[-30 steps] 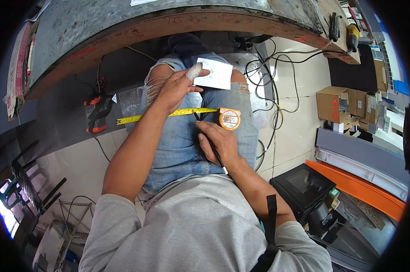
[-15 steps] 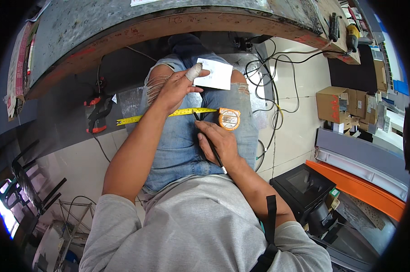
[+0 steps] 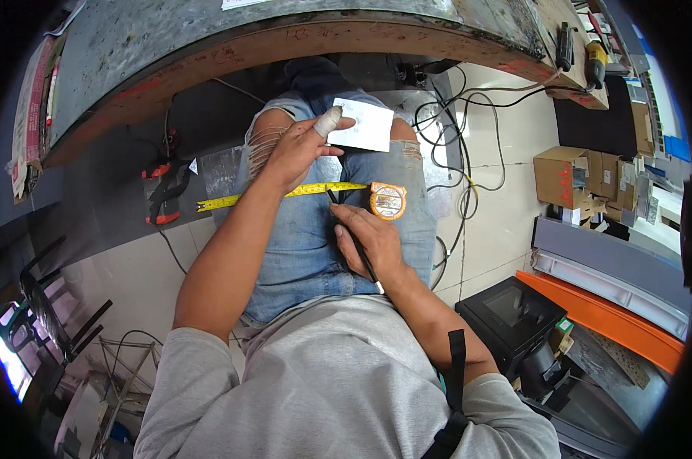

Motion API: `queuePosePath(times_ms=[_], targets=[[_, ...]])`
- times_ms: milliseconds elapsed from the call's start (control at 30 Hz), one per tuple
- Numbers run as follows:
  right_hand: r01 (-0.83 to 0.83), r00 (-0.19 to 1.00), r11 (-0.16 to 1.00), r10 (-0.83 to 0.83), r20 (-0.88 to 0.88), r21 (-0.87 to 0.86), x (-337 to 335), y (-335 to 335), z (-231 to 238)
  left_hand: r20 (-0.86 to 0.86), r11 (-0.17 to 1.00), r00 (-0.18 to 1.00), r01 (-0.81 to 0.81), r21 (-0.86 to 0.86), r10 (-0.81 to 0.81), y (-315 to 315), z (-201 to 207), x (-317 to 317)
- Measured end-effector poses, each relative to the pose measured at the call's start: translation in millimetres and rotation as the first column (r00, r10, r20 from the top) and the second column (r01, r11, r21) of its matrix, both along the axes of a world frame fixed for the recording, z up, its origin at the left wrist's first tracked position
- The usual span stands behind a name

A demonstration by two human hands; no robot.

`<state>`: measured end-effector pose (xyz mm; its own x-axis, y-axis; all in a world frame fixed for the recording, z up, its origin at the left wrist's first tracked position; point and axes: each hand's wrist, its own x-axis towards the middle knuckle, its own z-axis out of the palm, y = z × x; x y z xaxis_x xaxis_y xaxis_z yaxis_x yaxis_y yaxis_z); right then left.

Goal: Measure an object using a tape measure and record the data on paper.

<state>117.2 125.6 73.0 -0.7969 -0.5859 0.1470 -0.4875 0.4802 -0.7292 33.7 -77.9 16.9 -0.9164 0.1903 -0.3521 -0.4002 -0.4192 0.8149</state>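
Head view: left hand (image 3: 300, 149), one finger bandaged, presses flat on a yellow tape measure (image 3: 284, 193) stretched across the lap, fingertips touching a white card (image 3: 363, 125). Right hand (image 3: 369, 241) grips a black pen (image 3: 353, 237) beside the orange tape case (image 3: 388, 200). Brown cardboard boxes (image 3: 571, 177) stand at right.

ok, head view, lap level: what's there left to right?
Orange-handled tool on the floor → free end of the yellow tape → left hand pressing the tape → right hand with a black pen → orange tape measure case → cardboard boxes.
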Motion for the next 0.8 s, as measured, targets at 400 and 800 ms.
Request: queuePosePath(times_ms=[400,800], targets=[[0.004,1.000,1.000,-0.004,0.005,0.012,0.1,0.9,-0.4,0.011,1.000,1.000,-0.009,-0.019,0.009,0.7,3.5,-0.2],[0.000,1.000,1.000,0.000,-0.002,0.011,0.1,0.7,-0.9,0.007,1.000,1.000,-0.003,0.005,0.003,-0.1,1.0,-0.1]])
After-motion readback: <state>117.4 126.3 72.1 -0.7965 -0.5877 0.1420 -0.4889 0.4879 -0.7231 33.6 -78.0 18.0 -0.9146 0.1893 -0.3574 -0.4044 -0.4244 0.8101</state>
